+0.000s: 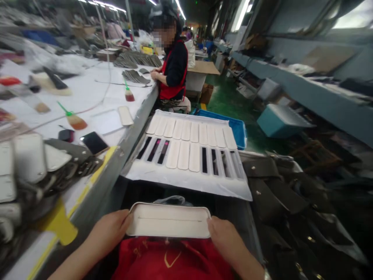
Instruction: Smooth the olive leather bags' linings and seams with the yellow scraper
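Cream round-cornered panel (pixel 169 228): your left fingers (pixel 127 219), right fingers (pixel 213 224) grip ends; handling step, seemingly; next move needs even support.

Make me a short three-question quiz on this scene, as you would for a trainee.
1. What do the left hand and right hand grip between them?
2. True or false: the black phone lies on the table.
3. Seen from here, the blue bin is: A) in front of the white sheet; B) beyond it, partly hidden; C) on top of it.

Key: 1. A pale panel; 2. True; 3. B.
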`<act>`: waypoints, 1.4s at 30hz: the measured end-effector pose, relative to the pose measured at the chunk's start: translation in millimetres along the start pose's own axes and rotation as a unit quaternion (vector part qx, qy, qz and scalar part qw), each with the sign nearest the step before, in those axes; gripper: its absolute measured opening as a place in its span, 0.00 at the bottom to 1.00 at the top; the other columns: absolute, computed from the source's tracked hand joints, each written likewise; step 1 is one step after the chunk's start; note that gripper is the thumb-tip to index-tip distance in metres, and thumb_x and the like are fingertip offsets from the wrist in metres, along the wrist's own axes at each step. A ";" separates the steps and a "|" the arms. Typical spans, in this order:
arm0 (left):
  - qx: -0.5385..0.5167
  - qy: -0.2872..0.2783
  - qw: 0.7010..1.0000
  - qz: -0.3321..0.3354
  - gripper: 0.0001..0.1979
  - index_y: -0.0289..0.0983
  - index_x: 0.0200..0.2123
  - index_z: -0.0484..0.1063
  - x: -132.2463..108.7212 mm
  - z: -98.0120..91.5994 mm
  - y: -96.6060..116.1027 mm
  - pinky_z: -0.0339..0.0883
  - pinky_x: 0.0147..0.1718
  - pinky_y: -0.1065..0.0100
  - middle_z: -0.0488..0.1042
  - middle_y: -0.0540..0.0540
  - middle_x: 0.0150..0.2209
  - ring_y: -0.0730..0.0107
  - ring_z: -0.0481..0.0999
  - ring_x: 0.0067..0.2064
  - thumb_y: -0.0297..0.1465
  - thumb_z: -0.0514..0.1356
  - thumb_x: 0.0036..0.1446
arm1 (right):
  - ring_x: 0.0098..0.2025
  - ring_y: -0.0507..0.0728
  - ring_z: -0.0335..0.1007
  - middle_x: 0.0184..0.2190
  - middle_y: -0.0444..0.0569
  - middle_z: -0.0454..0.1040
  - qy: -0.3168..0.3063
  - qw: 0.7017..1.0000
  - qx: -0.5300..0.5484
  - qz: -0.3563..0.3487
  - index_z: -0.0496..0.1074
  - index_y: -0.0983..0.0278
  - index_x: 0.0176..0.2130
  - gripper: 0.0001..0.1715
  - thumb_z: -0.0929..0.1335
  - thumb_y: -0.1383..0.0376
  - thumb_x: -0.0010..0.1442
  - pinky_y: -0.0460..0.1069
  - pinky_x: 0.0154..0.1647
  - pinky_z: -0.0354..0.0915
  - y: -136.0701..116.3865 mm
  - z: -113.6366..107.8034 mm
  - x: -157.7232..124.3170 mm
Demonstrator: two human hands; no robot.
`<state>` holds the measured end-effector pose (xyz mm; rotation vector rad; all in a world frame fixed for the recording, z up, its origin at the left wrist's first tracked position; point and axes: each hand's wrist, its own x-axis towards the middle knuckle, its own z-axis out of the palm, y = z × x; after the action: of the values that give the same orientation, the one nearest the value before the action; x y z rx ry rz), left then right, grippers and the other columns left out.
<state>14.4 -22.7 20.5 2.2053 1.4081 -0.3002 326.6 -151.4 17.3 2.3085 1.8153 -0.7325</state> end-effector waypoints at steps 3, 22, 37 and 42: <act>-0.007 0.019 1.000 0.011 0.19 0.38 0.25 0.64 -1.4 -6.0 5.2 0.57 0.31 0.69 0.72 0.46 0.27 0.65 0.71 0.31 0.37 0.41 0.60 | 0.32 0.59 0.72 0.28 0.55 0.74 -0.014 1.000 0.008 -0.003 0.69 0.68 0.32 0.24 0.50 0.67 0.64 0.50 0.31 0.60 3.4 1.4 2.8; -0.171 -0.001 0.984 0.047 0.16 0.37 0.25 0.64 5.9 -8.9 -9.8 0.57 0.28 0.70 0.66 0.50 0.25 0.69 0.67 0.29 0.41 0.49 0.57 | 0.31 0.58 0.71 0.27 0.53 0.74 -0.013 0.999 0.046 0.024 0.65 0.64 0.28 0.21 0.52 0.61 0.63 0.50 0.30 0.54 0.1 -4.1 1.0; -0.493 -0.146 0.857 -0.014 0.24 0.36 0.24 0.61 23.7 17.2 -33.7 0.58 0.17 0.75 0.64 0.54 0.17 0.78 0.63 0.16 0.53 0.53 0.49 | 0.30 0.59 0.71 0.27 0.55 0.74 -0.006 0.998 0.045 0.034 0.66 0.64 0.27 0.23 0.51 0.64 0.63 0.50 0.29 0.55 -0.7 -7.1 -0.1; -0.454 -0.121 0.883 -0.022 0.23 0.36 0.22 0.61 28.6 13.3 -28.7 0.56 0.15 0.76 0.62 0.56 0.15 0.79 0.61 0.15 0.51 0.54 0.49 | 0.30 0.57 0.71 0.27 0.54 0.74 0.000 0.999 0.046 0.020 0.67 0.65 0.27 0.23 0.51 0.64 0.64 0.49 0.29 0.55 -6.1 -8.2 4.3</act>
<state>2.4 2.5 -11.8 1.3104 1.1225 0.0782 324.1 -142.8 23.8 2.3950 1.7646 -0.8276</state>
